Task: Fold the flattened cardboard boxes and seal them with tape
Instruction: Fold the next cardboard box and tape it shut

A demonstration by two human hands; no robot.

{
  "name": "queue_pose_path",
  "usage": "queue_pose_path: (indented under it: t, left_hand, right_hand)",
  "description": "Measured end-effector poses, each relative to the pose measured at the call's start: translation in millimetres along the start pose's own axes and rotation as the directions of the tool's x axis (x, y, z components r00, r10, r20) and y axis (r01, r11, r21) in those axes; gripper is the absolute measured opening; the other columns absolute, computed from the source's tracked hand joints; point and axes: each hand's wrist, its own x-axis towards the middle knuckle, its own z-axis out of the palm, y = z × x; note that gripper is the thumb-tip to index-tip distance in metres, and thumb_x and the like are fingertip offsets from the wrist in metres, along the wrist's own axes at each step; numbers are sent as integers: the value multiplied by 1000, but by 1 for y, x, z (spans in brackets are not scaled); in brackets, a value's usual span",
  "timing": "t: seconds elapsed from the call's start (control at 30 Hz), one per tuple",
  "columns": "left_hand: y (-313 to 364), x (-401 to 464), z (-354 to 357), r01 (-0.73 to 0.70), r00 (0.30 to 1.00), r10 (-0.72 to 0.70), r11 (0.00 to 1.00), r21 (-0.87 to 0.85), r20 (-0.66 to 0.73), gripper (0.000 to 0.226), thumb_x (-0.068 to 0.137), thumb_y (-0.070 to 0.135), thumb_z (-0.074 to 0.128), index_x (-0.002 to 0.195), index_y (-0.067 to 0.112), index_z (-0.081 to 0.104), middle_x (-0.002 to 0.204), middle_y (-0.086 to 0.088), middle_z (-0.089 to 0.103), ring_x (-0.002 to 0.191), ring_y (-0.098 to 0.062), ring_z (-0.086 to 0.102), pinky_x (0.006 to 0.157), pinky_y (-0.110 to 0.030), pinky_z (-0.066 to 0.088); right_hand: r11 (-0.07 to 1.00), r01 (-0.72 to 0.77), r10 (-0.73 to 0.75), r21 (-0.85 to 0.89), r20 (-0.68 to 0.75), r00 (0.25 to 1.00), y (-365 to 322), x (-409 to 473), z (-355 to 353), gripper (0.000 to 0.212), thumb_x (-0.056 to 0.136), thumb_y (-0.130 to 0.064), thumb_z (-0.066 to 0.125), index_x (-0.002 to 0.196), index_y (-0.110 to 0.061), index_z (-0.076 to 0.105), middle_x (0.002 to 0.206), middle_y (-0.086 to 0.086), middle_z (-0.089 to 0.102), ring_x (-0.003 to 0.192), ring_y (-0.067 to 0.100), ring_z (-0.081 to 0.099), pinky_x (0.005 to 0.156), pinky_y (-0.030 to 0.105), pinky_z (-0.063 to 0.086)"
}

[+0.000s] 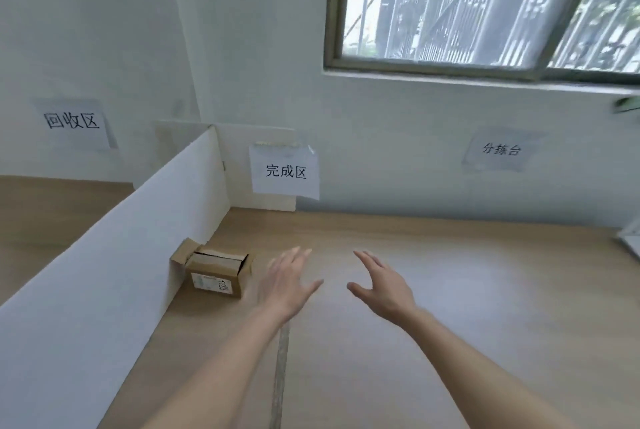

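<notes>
A small brown cardboard box [216, 274] stands on the wooden table [450, 290] against the white divider, with a white label on its front and its top flaps partly up. My left hand [289, 281] hovers just right of the box with straight, spread fingers, holding nothing. A little further right, my right hand [382, 285] is also held out flat and holds nothing. The two palms face each other over bare tabletop. No tape roll is in view.
A white divider board [121, 255] runs along the left of the table. Three paper signs hang on the wall [285, 170], [74, 122], [502, 149]. A grey strip [280, 376] runs down the tabletop. A white object's edge [630, 241] shows at far right under the window.
</notes>
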Motion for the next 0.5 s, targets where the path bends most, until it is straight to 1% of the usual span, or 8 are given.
queue_pose_path:
  t: [0.07, 0.17, 0.27, 0.33, 0.5]
  left_hand:
    - [70, -10, -9, -79, 997, 79, 997, -5, -9, 73, 90, 64, 53, 153, 32, 31, 161, 4, 28, 148, -16, 25, 121, -36, 21]
    - [184, -42, -15, -204, 978, 203, 979, -15, -38, 74, 89, 65, 55, 152, 31, 34, 160, 3, 30, 147, -15, 25, 121, -35, 20]
    - [299, -90, -8, -309, 950, 307, 949, -53, -56, 76, 88, 66, 56, 152, 31, 35, 160, 3, 31, 147, -15, 26, 120, -34, 20]
    - [373, -124, 3, -385, 923, 382, 920, -75, -52, 76, 88, 64, 56, 153, 31, 34, 160, 3, 31, 147, -15, 26, 120, -34, 20]
    - [538, -206, 31, -561, 827, 560, 820, -116, -37, 76, 89, 63, 55, 154, 31, 31, 161, 3, 28, 148, -16, 25, 120, -34, 18]
  right_hand:
    - [1000, -7, 6, -22, -65, 998, 26, -44, -56, 76, 94, -54, 59, 159, -40, 22, 166, -15, 20, 150, 13, 27, 114, 36, 35]
    - [997, -37, 24, -75, -166, 986, 78, -128, -137, 77, 94, -56, 59, 159, -38, 22, 167, -13, 19, 152, 13, 22, 120, 33, 25]
    - [982, -162, 132, -99, -261, 956, 143, -233, -204, 77, 93, -60, 58, 159, -40, 22, 166, -15, 19, 151, 14, 25, 119, 34, 27]
    - [961, -253, 208, -115, -302, 930, 189, -307, -243, 77, 93, -59, 58, 159, -40, 22, 166, -15, 19, 150, 17, 27, 119, 36, 27]
    - [893, -436, 358, -113, -410, 839, 288, -470, -326, 79, 93, -59, 60, 159, -37, 23, 166, -8, 24, 151, 15, 27, 122, 37, 23]
